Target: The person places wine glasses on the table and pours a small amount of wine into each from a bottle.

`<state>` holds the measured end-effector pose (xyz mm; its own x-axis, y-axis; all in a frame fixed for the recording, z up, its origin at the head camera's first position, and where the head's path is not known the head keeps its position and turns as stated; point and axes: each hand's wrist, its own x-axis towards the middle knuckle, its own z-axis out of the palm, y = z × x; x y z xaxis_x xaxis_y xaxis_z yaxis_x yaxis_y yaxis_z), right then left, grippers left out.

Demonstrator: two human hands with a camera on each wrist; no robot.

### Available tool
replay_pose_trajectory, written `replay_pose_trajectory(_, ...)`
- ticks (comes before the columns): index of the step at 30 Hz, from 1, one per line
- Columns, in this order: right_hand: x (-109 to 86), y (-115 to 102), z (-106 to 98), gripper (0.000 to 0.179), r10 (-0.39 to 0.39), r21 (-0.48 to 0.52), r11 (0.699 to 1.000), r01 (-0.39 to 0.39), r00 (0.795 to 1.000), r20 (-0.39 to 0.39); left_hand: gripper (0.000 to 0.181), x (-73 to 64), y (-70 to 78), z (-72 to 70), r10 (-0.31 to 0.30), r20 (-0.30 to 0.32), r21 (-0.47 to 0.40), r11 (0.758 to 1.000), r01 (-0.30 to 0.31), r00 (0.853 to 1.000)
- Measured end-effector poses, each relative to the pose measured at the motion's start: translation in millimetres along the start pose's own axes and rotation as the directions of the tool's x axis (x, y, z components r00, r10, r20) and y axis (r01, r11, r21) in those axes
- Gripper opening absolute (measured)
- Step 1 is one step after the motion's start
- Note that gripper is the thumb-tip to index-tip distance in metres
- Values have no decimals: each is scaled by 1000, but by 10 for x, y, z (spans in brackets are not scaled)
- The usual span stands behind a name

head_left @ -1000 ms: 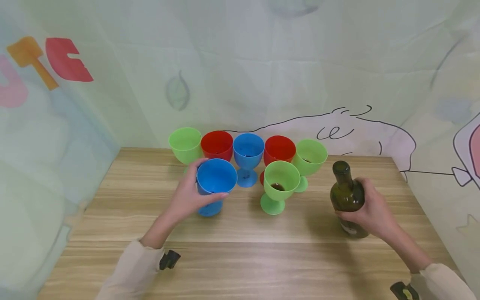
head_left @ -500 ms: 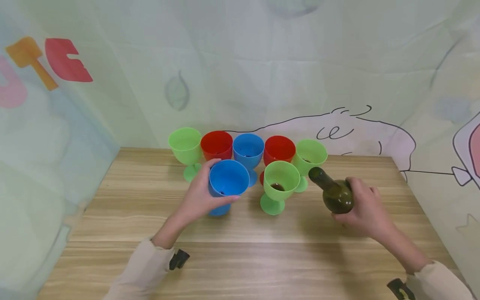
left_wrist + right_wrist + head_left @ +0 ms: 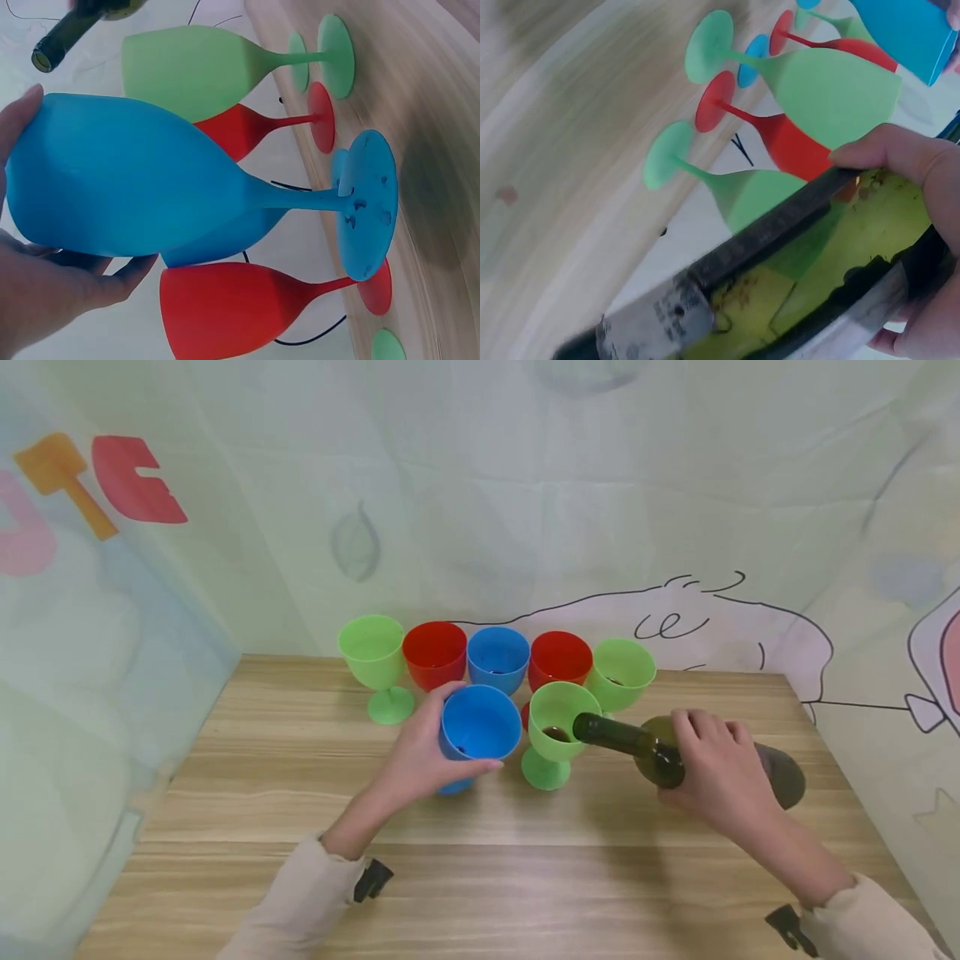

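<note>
My left hand (image 3: 420, 760) grips the bowl of a blue goblet (image 3: 480, 724) from the left. In the left wrist view its foot (image 3: 367, 206) hangs above the tabletop, over a shadow. My right hand (image 3: 723, 768) grips a dark green glass bottle (image 3: 656, 752) round its body. The bottle lies tipped far over, its neck pointing left, and its mouth overlaps the right rim of a green goblet (image 3: 547, 770) in the head view. Dark liquid (image 3: 555, 734) sits in that green goblet. In the right wrist view, a worn label (image 3: 656, 319) shows on the see-through bottle.
Behind stands a row of goblets: green (image 3: 371, 652), red (image 3: 435, 652), blue (image 3: 498, 656), red (image 3: 560, 660) and green (image 3: 621, 672). Some hold a little dark liquid. The wooden table (image 3: 487, 893) meets a printed cloth backdrop (image 3: 480, 510) at its back and sides.
My left hand has carried the blue goblet rightwards, close to the front green goblet. My right hand has lifted the bottle from upright, tipped it over and brought its neck left.
</note>
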<state>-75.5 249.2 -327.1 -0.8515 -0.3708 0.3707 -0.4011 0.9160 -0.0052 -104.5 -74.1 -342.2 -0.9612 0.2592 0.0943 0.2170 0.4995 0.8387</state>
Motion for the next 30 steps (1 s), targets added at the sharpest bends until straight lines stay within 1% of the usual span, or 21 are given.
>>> replay_pose_trajectory(4, 28, -50, -14, 73, -54, -81, 995, 50, 998, -41, 94, -1, 18, 41, -10, 9, 24, 1000, 9, 1000)
replay_pose_trajectory(7, 55, -83, -28, 71, -85, -114, 990, 77, 994, -67, 96, -5, 26, 73, -13, 18, 24, 1000, 12, 1000)
replay_pose_trajectory(13, 112, -147, -50, 68, -111, -159, 983, 95, 989, -96, 95, -25, 65, 117, 25, 38, 28, 999, -26, 999)
replay_pose_trajectory(17, 137, -190, -50, 66, -131, -184, 977, 111, 986, -100, 92, -39, 97, 130, 58, 45, 21, 998, -59, 997)
replay_pose_trajectory(22, 161, -232, -39, 66, -161, -212, 967, 138, 982, -96, 90, -42, 99, 147, 88, 47, 11, 996, -89, 995)
replay_pose_trajectory(27, 180, -264, -40, 68, -172, -248, 957, 148, 982, -79, 91, -44, 93, 164, 81, 54, 25, 996, -82, 995)
replay_pose_trajectory(30, 190, -275, -43, 66, -181, -270, 950, 155, 981, -73, 91, -47, 92, 167, 73, 56, 30, 997, -75, 996)
